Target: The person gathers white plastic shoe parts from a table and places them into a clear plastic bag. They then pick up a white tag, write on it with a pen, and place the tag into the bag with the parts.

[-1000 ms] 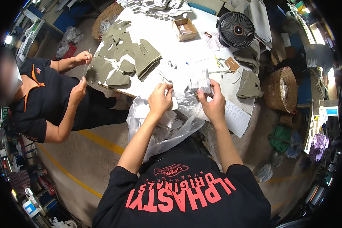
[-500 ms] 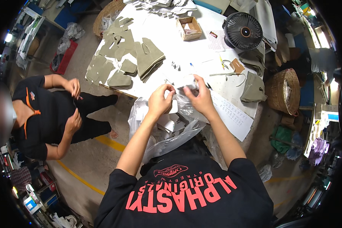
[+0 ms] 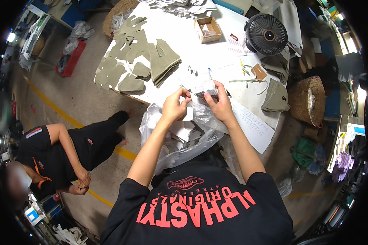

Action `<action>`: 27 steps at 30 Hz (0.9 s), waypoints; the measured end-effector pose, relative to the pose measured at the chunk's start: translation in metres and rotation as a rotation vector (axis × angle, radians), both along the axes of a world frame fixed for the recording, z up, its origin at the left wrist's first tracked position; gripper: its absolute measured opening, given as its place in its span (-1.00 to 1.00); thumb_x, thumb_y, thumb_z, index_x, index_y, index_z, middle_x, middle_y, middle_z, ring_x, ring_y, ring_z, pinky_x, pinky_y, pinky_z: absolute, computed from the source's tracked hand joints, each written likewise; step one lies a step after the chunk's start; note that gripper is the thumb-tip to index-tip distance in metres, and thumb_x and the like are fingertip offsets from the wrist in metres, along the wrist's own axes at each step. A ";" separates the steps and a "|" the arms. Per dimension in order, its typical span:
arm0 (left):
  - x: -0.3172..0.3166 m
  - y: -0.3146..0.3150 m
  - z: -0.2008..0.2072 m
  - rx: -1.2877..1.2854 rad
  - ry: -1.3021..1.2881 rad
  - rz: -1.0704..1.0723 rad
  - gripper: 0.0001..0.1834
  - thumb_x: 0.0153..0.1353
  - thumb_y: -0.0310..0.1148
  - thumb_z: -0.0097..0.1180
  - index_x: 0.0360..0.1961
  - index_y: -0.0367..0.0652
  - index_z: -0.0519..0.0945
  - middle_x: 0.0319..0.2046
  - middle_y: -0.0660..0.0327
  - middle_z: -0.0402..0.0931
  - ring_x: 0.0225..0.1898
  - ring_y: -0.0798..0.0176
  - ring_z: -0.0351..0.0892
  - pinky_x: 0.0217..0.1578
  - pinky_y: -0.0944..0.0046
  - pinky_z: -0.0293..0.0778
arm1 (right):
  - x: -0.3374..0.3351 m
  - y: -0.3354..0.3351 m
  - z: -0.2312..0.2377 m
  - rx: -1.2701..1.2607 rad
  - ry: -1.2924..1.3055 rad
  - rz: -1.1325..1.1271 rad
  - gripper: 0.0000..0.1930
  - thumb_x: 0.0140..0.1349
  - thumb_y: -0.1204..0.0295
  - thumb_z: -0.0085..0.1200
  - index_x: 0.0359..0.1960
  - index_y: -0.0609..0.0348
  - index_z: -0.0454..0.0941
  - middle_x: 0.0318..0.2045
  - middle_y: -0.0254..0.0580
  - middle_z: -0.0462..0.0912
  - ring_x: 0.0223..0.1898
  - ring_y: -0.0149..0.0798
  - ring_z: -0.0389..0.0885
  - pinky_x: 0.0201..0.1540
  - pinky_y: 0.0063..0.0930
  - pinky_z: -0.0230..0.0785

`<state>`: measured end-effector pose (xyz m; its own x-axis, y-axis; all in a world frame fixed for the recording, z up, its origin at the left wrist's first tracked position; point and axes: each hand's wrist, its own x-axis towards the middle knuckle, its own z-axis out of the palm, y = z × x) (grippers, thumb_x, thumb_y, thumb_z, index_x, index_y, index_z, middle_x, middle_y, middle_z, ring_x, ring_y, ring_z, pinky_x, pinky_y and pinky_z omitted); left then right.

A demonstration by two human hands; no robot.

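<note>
Over the near edge of the white table (image 3: 200, 45), my right hand (image 3: 222, 105) grips a small bundle of white pieces with a dark lower edge (image 3: 205, 87); they look like labels, though I cannot be sure. Close to its left side, my left hand (image 3: 176, 105) has thumb and fingertips pinched together; a thin dark bit shows at the tips, too small to name. Below both hands, a clear plastic bag (image 3: 208, 139) lies open with white flat pieces (image 3: 184, 131) inside. A small dark-printed pile (image 3: 193, 70) and a blue pen (image 3: 209, 72) lie just beyond.
Olive glove-shaped pieces (image 3: 163, 61) lie stacked at left, others at right. A black fan (image 3: 266, 34), a small open box (image 3: 207, 29), yellow-handled snips (image 3: 243, 68) and a written sheet (image 3: 249, 126) are on the table. A wicker basket (image 3: 306, 100) stands right; another person (image 3: 69, 151) is at left.
The bundle in my right hand has turned, showing its dark edge. My left hand still pinches close by. The other person has moved nearer along the left, hands lower in view.
</note>
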<state>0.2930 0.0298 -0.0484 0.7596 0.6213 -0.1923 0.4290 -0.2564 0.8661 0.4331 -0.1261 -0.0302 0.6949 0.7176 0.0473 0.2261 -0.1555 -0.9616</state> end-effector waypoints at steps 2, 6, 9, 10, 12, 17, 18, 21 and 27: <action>-0.001 -0.002 0.000 0.088 -0.049 -0.020 -0.82 0.24 -0.40 0.34 -0.16 -0.09 0.63 -0.25 0.18 0.74 -0.16 0.08 0.75 -0.14 0.15 0.57 | 0.000 0.002 0.006 -0.045 -0.058 0.018 -0.38 0.38 0.22 0.28 0.32 0.30 0.34 0.07 0.14 0.65 0.10 -0.08 0.67 0.14 -0.26 0.51; -0.007 -0.008 0.003 0.264 -0.156 -0.052 -0.82 0.24 -0.43 0.30 -0.14 -0.12 0.63 -0.24 0.11 0.71 -0.19 -0.04 0.73 -0.20 0.07 0.58 | -0.001 0.004 0.017 -0.110 -0.114 0.033 -0.37 0.32 0.21 0.33 0.31 0.25 0.38 0.06 0.19 0.67 0.09 0.02 0.69 0.12 -0.22 0.52; -0.011 -0.013 0.007 0.329 -0.069 -0.029 -0.79 0.23 -0.39 0.29 -0.12 -0.15 0.64 -0.23 0.07 0.70 -0.17 -0.09 0.72 -0.20 0.05 0.59 | -0.003 0.004 0.023 -0.111 -0.195 0.069 -0.34 0.24 0.21 0.39 0.29 0.20 0.40 0.03 0.23 0.68 0.06 0.11 0.71 0.07 -0.17 0.56; -0.011 -0.013 0.008 0.350 -0.027 -0.017 -0.78 0.22 -0.37 0.28 -0.11 -0.15 0.64 -0.23 0.07 0.70 -0.15 -0.10 0.72 -0.19 0.05 0.59 | -0.005 0.004 0.024 -0.110 -0.228 0.087 -0.34 0.22 0.22 0.40 0.29 0.19 0.41 0.03 0.22 0.68 0.04 0.13 0.71 0.07 -0.16 0.56; -0.013 -0.011 0.008 0.398 -0.025 -0.033 -0.81 0.21 -0.35 0.25 -0.16 -0.13 0.66 -0.25 0.12 0.70 -0.21 -0.08 0.72 -0.22 0.05 0.60 | -0.010 0.004 0.024 -0.109 -0.348 0.115 -0.33 0.19 0.24 0.42 0.29 0.17 0.42 0.00 0.20 0.68 0.01 0.16 0.70 0.04 -0.13 0.57; -0.020 0.011 -0.012 -0.058 -0.038 -0.090 -0.74 0.16 -0.44 0.15 -0.11 -0.18 0.67 -0.11 0.10 0.64 -0.21 0.09 0.68 -0.18 0.15 0.59 | -0.021 0.001 0.022 -0.128 -0.517 0.222 -0.26 0.00 0.35 0.49 0.28 0.09 0.44 0.04 0.08 0.65 0.09 0.13 0.63 0.16 -0.07 0.48; -0.023 0.017 -0.017 -0.189 -0.069 -0.138 -0.69 0.15 -0.53 0.07 -0.06 -0.22 0.62 -0.08 0.15 0.60 -0.12 0.26 0.59 -0.07 0.25 0.53 | -0.023 0.000 0.022 -0.098 -0.536 0.247 -0.23 -0.06 0.38 0.50 0.27 0.11 0.45 0.07 0.08 0.63 0.14 0.11 0.59 0.24 -0.07 0.42; -0.027 0.025 -0.031 -0.367 -0.178 -0.155 -0.46 0.13 -0.61 -0.01 0.19 -0.25 0.59 0.00 0.20 0.61 -0.05 0.30 0.58 -0.13 0.31 0.56 | -0.031 -0.005 0.021 -0.018 -0.542 0.259 -0.27 -0.03 0.38 0.48 0.24 0.20 0.46 0.06 0.11 0.63 0.12 0.12 0.60 0.24 -0.08 0.44; -0.026 0.028 -0.019 -0.764 -0.179 -0.115 -0.43 0.05 -0.63 -0.08 0.16 -0.15 0.49 -0.12 0.35 0.48 -0.40 0.52 0.42 -0.45 0.48 0.34 | -0.046 -0.004 0.017 -0.096 -0.437 0.163 -0.38 0.02 0.28 0.42 0.12 0.31 0.54 0.04 0.11 0.59 0.15 0.12 0.52 0.22 -0.07 0.42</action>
